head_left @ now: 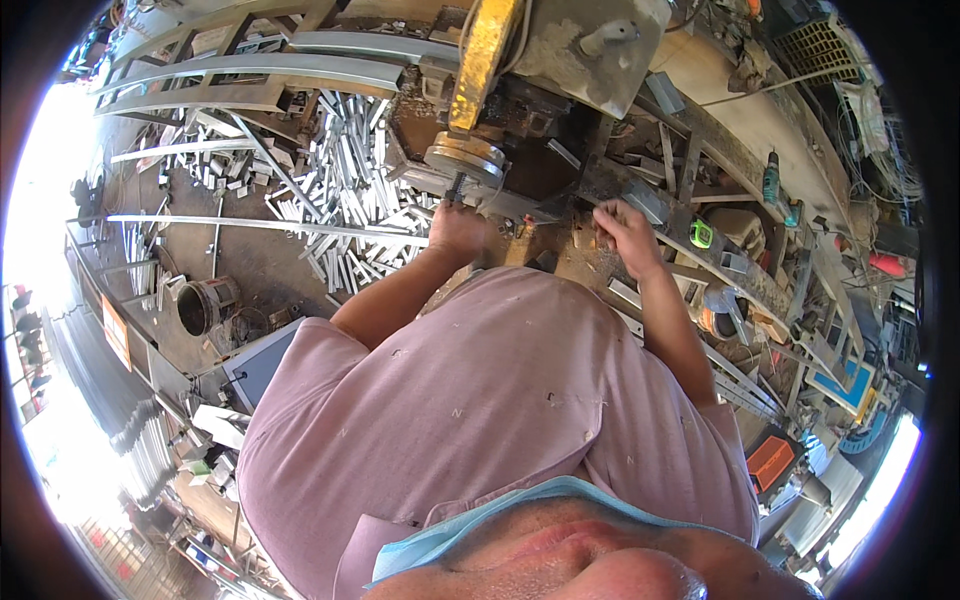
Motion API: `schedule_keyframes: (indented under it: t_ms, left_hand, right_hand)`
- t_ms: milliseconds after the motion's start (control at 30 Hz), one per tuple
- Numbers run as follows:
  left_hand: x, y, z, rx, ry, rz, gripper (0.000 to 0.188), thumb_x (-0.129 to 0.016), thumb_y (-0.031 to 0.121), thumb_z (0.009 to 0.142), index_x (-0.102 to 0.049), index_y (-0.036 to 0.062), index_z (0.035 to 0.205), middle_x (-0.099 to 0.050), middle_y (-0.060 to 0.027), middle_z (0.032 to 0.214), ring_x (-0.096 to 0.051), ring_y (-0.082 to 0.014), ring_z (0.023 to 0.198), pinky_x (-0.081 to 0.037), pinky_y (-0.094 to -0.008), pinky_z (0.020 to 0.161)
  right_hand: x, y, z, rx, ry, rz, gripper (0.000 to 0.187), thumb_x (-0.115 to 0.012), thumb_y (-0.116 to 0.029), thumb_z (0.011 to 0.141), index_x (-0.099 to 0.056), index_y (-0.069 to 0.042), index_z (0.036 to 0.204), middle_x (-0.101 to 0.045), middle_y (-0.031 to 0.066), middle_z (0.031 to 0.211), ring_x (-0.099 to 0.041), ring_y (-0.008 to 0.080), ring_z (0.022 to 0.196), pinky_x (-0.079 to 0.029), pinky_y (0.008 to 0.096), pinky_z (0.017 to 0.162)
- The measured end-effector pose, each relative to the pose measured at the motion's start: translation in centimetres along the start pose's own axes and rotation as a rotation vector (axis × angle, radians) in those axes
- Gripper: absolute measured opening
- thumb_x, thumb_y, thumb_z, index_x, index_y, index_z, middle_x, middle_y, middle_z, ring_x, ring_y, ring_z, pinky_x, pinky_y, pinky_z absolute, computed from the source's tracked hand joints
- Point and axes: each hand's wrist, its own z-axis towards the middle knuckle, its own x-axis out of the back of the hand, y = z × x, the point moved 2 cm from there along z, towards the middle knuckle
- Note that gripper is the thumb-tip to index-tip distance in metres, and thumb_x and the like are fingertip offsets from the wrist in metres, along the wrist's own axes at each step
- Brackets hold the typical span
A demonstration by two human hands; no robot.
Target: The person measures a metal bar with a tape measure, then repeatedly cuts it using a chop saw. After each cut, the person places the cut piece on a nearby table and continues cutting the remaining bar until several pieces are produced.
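Note:
My left hand (460,232) is closed around the lower end of a dark ribbed handle (457,188). This handle stands just below a round metal part (466,155) of a bench machine with a worn yellow arm (486,65). My right hand (628,238) is held over the bench to the right, its fingers curled together; whether anything small is in them is hidden. Beyond it lies a grey metal piece (645,203) on the bench rail. A bright green tape measure (701,234) rests further right.
A large heap of short cut metal pieces (350,150) covers the floor at left. Long metal bars (260,66) lie on a rack at far left. A bucket (206,304) stands lower left. To the right are a green power drill (771,180) and an orange-topped box (772,462).

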Motion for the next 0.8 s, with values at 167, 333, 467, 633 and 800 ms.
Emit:
schedule_keyframes:
  t_ms: [167,333,467,633,800]
  left_hand:
    - [-0.8,-0.2,0.3,0.017,0.02,0.012,0.024,-0.059,0.024,0.09,-0.08,0.0147,0.1,-0.078,-0.0103,0.11,-0.071,-0.0283,0.112,-0.048,-0.0451,0.099]
    - [-1.2,-0.3,0.7,0.035,-0.034,0.055,0.024,-0.059,0.024,0.091,-0.08,0.0163,0.1,-0.078,-0.009,0.108,-0.071,-0.0279,0.11,-0.05,-0.0444,0.098]
    - [-0.6,-0.3,0.5,0.048,-0.077,0.018,0.023,-0.06,0.021,0.09,-0.08,0.0151,0.1,-0.078,-0.0103,0.111,-0.071,-0.0281,0.113,-0.05,-0.0443,0.1]
    - [0.9,-0.2,0.4,0.073,-0.136,0.017,0.025,-0.061,0.035,0.096,-0.08,0.019,0.102,-0.078,-0.006,0.112,-0.072,-0.0257,0.11,-0.05,-0.0437,0.1]
    - [-0.2,-2.7,0.2,0.233,-0.178,-0.236,0.045,-0.061,0.063,0.097,-0.08,0.0219,0.095,-0.078,-0.0052,0.102,-0.071,-0.0261,0.101,-0.049,-0.0435,0.099]
  right_hand:
    - [-0.8,-2.0,6.3,0.078,0.014,0.082,0.022,-0.075,-0.025,0.099,-0.069,-0.005,0.105,-0.065,-0.0031,0.086,-0.06,0.0049,0.077,-0.045,0.025,0.062]
    - [-2.2,-2.4,14.6,0.255,0.152,0.102,0.036,-0.079,-0.028,0.095,-0.071,-0.002,0.119,-0.071,0.003,0.107,-0.065,0.0136,0.103,-0.05,0.03,0.087]
    - [-3.2,-3.2,19.2,0.288,0.148,0.168,0.05,-0.081,-0.028,0.094,-0.068,-0.002,0.134,-0.071,0.0111,0.13,-0.063,0.0208,0.121,-0.045,0.0342,0.105]
    - [-3.9,-4.5,22.5,0.202,0.052,0.118,0.047,-0.076,-0.028,0.098,-0.067,-0.002,0.137,-0.066,0.0113,0.143,-0.056,0.0226,0.136,-0.036,0.0341,0.116]
    - [-4.3,-4.4,25.2,0.19,0.016,0.134,0.034,-0.075,-0.025,0.098,-0.075,-0.005,0.126,-0.07,0.0082,0.136,-0.058,0.0211,0.13,-0.037,0.0331,0.114]
